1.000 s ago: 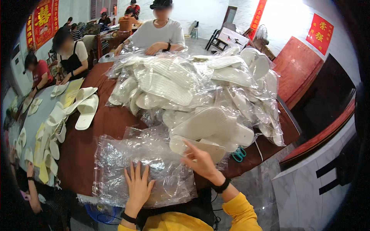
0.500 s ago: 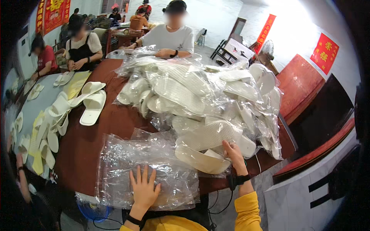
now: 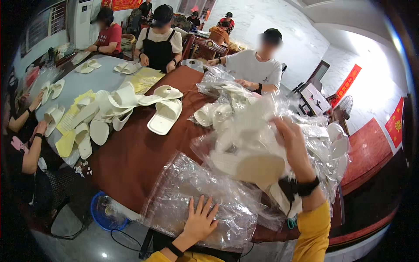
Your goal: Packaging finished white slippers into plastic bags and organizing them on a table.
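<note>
My left hand (image 3: 200,222) lies flat with fingers spread on a stack of clear plastic bags (image 3: 174,196) near the table's front edge. Raised over the slipper pile, my right hand (image 3: 293,142) pinches a clear bag holding white slippers (image 3: 257,168). Motion blurs this bag, and my fingertips are partly lost against it. Behind and around it is a large heap of bagged white slippers (image 3: 220,114). Several unbagged white slippers (image 3: 166,117) lie to the left of the bags, some overlapping each other.
The brown tabletop (image 3: 122,168) adjoins a grey table (image 3: 104,78) with slippers and yellow sheets (image 3: 65,142). Co-workers sit across and at left; one in a white shirt (image 3: 257,67) is behind the heap. A blue basket (image 3: 102,218) stands on the floor.
My right hand has lifted the bagged slippers up and away from me. My left hand stays flat on the bags. The view has swung left.
</note>
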`<state>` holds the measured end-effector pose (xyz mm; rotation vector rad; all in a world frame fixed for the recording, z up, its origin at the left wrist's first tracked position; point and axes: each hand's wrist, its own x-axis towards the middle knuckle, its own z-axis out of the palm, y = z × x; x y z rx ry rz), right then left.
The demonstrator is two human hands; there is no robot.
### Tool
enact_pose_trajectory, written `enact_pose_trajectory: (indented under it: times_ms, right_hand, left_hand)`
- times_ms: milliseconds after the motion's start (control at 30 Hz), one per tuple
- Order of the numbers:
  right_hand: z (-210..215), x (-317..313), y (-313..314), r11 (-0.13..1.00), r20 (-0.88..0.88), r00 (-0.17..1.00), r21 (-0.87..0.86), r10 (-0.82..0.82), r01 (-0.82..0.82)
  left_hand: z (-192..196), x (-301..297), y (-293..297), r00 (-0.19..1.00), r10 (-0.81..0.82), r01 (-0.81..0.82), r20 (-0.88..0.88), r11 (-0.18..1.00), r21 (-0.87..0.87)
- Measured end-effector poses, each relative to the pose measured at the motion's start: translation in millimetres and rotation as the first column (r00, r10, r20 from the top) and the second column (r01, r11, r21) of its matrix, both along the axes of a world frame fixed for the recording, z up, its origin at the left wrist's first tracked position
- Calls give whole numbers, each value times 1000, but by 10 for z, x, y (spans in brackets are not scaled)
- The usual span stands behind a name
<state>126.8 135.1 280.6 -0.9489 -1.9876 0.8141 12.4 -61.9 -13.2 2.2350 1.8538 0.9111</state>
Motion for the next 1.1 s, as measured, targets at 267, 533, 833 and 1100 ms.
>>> enact_pose_trajectory:
  times_ms: [267, 533, 833, 1100]
  right_hand:
    - [1217, -1590, 585, 976, -272, 956, 210, 112, -55]
    - [1591, -835, 278, 976, -568, 798, 188, 201, -112]
    - [-274, 770, -944, 913, -151, 941, -329, -303, 241]
    - [-1928, 1111, -1544, 633, -140, 974, -774, -180, 6]
  left_hand:
    - [-14, -9, -46, 1000, 23, -23, 6, 1000, -20]
    - [51, -12, -10, 1000, 19, -19, 6, 999, -26]
    - [163, 48, 99, 999, 19, -28, -39, 967, -253]
    - [353, -13, 208, 998, -52, 58, 29, 953, -297]
